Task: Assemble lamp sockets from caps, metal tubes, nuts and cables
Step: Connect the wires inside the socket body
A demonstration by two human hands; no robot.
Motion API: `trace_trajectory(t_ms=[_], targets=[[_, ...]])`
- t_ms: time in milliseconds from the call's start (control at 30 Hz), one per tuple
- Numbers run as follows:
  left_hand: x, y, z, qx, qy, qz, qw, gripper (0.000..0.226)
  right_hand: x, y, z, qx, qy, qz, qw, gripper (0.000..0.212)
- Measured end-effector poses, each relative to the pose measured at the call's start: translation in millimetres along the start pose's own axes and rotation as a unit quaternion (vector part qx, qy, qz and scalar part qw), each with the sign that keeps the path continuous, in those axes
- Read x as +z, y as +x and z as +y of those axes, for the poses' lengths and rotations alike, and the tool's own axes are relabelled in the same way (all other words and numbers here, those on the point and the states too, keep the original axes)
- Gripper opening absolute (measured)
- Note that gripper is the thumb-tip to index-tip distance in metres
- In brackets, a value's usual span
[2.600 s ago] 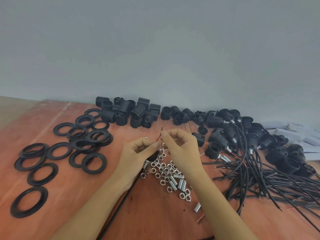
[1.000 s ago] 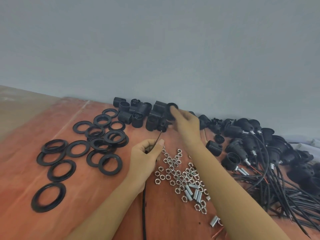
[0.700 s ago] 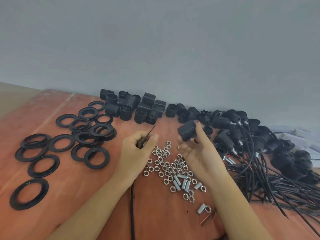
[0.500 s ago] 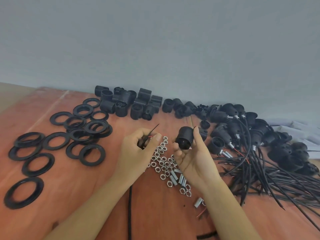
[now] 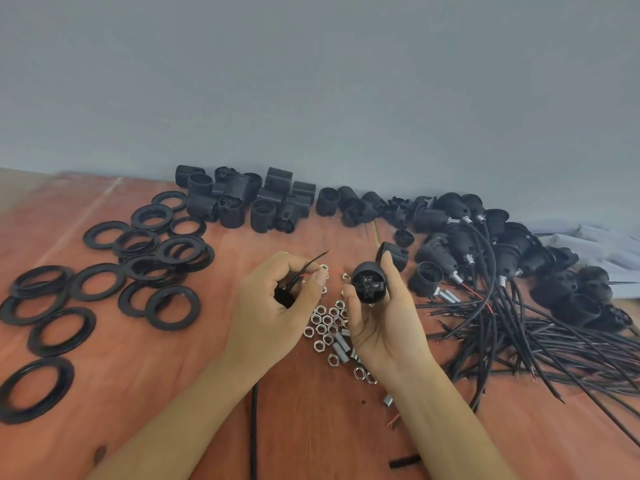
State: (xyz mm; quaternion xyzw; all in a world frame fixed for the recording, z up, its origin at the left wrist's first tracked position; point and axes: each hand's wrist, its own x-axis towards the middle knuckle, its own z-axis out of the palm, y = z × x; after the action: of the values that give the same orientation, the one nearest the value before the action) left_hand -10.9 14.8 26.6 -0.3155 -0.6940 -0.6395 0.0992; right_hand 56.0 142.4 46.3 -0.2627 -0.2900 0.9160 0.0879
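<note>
**Cap** [image 5: 369,287]: black, held clear of the table [image 5: 173,393] in R hand [image 5: 381,327]. Thumb on its left side, fingers curled round the right. Open face w/ inner contacts turned to the camera.

**Cable** [image 5: 254,427]: pinched btw. thumb and forefinger of L hand [image 5: 273,306]. Thin black and red ends stick out up-right past the fingertips, near the cap but apart from it. The rest runs down under the L wrist. A small black part sits in the L palm, type unclear.

**Nuts** [image 5: 323,329] and **tubes** [image 5: 341,351]: loose heap on the table btw. and below both hands.

**Rings** [image 5: 162,251]: spread left of L hand.

**Bare sockets** [image 5: 263,211]: row beyond both hands, by the wall [image 5: 311,81].

**Wired sockets** [image 5: 460,244]: tangle right of R hand.
</note>
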Motion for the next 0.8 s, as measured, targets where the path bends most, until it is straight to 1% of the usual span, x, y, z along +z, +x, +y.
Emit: trace_trajectory(t_ms=[133, 233, 300, 400, 533, 700, 800], targets=[[0.6, -0.9, 0.3, 0.014, -0.004, -0.004, 1.000, 0.005, 0.5, -1.1, 0.2, 0.006, 0.011, -0.022, 1.000, 0.056], [1.2, -1.7, -0.2, 0.028, -0.001, -0.015, 0.999, 0.008, 0.7, -0.9, 2.8, 0.009, 0.004, -0.023, 1.000, 0.065], [1.8, -1.6, 0.4, 0.042, 0.005, -0.023, 0.999, 0.009, -0.3, 0.6, 4.5, 0.011, -0.003, -0.020, 1.000, 0.067], [2.5, -1.1, 3.0, 0.076, 0.011, -0.034, 0.996, 0.012, -1.7, 2.4, 5.9, 0.024, -0.009, -0.026, 0.999, 0.058], [2.6, -1.8, 1.8, 0.080, 0.021, -0.045, 0.996, 0.013, -3.5, 3.9, 7.9, 0.026, -0.019, -0.037, 0.999, 0.054], [2.4, -1.0, 1.3, 0.083, 0.034, -0.056, 0.994, 0.014, -3.7, 5.0, 7.6, 0.015, -0.036, -0.026, 0.999, 0.057], [2.5, -1.2, 0.9, 0.075, 0.040, -0.058, 0.995, 0.008, -5.5, 6.7, 7.7, 0.011, -0.046, -0.023, 0.999, 0.068]])
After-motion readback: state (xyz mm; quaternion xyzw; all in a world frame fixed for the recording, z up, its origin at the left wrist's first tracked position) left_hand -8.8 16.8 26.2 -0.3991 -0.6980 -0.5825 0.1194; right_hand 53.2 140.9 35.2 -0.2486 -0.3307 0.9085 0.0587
